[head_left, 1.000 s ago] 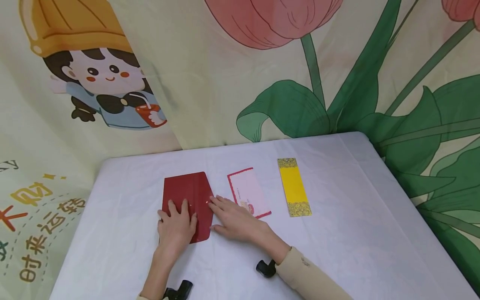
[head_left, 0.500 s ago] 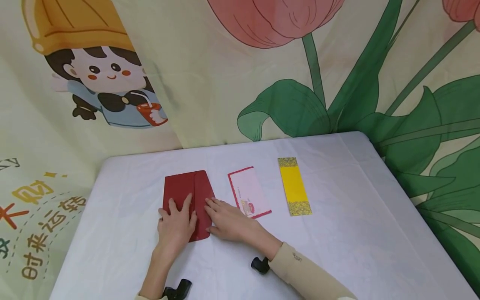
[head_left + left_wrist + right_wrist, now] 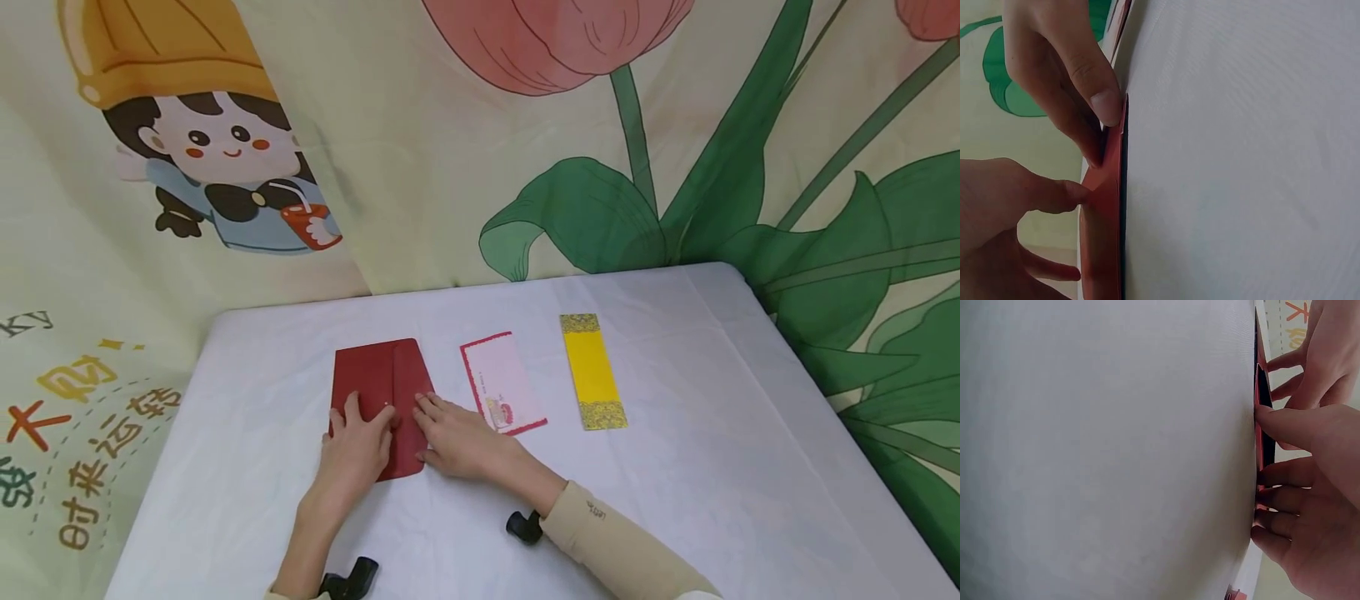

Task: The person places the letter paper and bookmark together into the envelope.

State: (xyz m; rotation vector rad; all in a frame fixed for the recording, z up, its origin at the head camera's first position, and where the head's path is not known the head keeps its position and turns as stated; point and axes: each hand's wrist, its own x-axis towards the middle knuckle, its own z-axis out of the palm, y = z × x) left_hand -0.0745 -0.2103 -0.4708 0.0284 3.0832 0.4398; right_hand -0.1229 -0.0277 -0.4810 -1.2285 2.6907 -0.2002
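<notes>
**A:** Counter (image 3: 712,467) first, since it's the biggest thing here: white cloth over it, with a printed backdrop (image 3: 465,150) of tulips and a cartoon kid hanging behind. Anyone see where the red envelope is?

**B:** Yep, the red envelope (image 3: 382,375) lies flat on the counter, left of centre, flap side up with a fold line running down it. Just to its right is a pink card (image 3: 501,392) with a red border, and further right a yellow strip (image 3: 592,371) with patterned ends. All three are apart from each other.

**A:** And the hands?

**B:** Both are on the envelope's near half. The left hand (image 3: 358,446) lies flat with fingers spread and straight, pressing down, not gripping anything. The right hand (image 3: 461,437) comes in from the right with fingers stretched out too, tips on the envelope's right flap and thumb at its edge. Wrist views show the fingertips pushing on the red paper, nothing curled around it.
</notes>
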